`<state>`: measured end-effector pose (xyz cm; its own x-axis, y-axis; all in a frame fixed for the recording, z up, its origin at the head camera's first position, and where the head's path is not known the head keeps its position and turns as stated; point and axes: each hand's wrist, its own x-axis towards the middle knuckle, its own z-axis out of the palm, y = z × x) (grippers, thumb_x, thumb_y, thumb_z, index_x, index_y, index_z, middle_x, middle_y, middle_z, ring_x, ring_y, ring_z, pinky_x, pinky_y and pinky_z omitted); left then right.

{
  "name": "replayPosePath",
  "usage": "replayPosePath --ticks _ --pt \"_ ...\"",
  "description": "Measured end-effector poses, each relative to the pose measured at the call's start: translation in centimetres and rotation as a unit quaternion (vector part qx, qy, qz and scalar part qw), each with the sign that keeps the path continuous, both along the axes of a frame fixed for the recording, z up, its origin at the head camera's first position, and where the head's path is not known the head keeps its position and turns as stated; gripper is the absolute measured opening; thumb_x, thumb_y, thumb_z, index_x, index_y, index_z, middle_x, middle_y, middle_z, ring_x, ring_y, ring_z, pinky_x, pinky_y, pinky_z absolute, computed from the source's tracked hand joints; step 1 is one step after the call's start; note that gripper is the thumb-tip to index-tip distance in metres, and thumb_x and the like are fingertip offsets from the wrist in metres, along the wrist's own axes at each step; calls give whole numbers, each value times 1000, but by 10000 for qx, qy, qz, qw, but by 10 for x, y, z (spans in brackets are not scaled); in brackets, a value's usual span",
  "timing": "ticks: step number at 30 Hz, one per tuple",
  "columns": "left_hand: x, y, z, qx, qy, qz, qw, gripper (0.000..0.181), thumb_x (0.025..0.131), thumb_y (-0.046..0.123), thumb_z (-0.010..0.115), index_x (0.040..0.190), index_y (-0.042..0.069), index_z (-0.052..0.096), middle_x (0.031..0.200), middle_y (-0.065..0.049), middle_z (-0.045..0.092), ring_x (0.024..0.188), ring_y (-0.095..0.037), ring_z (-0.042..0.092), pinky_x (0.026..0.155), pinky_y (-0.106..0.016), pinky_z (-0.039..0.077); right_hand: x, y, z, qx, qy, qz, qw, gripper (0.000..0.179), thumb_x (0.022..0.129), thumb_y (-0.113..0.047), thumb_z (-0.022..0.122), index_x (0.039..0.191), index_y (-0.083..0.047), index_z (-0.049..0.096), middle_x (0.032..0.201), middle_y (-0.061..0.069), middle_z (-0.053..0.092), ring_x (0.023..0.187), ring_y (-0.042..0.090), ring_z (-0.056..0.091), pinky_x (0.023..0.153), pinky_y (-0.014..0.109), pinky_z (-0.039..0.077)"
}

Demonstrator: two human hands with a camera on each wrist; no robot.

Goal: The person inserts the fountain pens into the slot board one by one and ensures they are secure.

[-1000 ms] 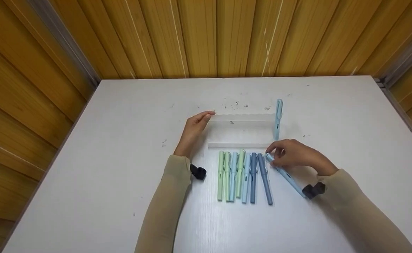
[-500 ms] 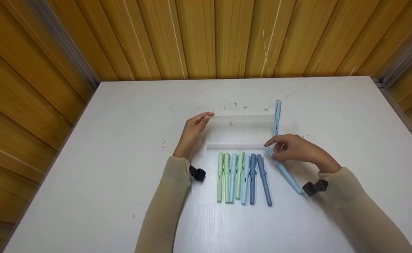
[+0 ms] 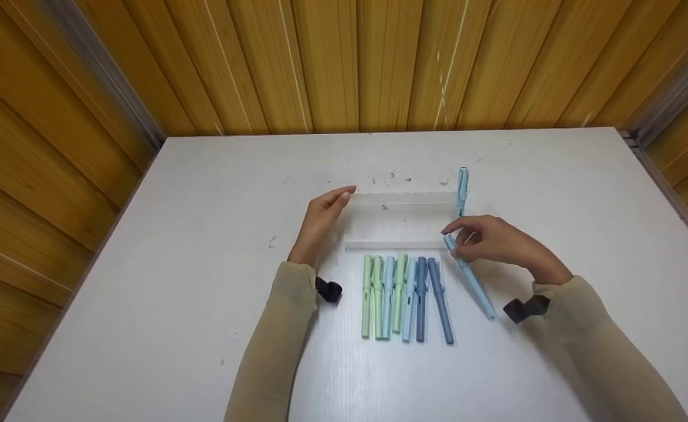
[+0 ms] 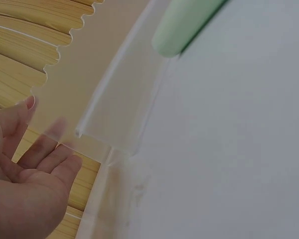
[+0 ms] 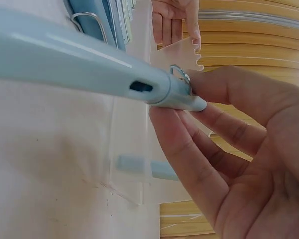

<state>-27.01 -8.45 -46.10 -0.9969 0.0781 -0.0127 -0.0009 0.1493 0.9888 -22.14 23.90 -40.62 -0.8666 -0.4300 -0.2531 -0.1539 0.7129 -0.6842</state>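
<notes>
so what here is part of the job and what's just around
Job, apparently:
clear rack, in left hand
light blue pen, pinched by right hand
second light blue pen, at rack's right end
seven pens in front

Just around:
white table
panelled wall
wrist cameras
</notes>
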Motion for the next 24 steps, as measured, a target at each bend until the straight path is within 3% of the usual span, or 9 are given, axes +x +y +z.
replayPosePath --ticks 7,13,17,24 --pt "-1 0 1 -44 87 123 9999 37 96 35 58 128 18 63 133 1 60 130 -16 50 110 -34 39 -1 -1 6 -95 31 -130 9999 43 85 -23 73 123 -10 62 98 9 64 84 21 58 74 27 51" --pt "-2 1 -1 228 215 78 9995 34 97 29 59 127 15 63 132 1 61 129 -15 51 110 -34 39 -2 -1 9 -286 94 -154 9994 43 86 -24 72 124 -8 61 100 11 65 82 20 63 76 28 53" --pt "-2 2 -1 169 233 128 9995 34 96 33 59 125 16 65 131 1 62 128 -15 52 109 -34 39 -3 -1 13 -393 156 -203 9989 42 87 -25 72 124 -8 60 101 11 65 82 19 63 76 28 53" --pt "-5 4 -2 65 221 178 9996 34 95 36 60 119 13 68 128 -1 64 128 -16 51 110 -35 39 -6 1 18 -568 274 -346 9974 42 87 -26 71 124 -10 60 104 12 64 85 19 66 84 36 56"
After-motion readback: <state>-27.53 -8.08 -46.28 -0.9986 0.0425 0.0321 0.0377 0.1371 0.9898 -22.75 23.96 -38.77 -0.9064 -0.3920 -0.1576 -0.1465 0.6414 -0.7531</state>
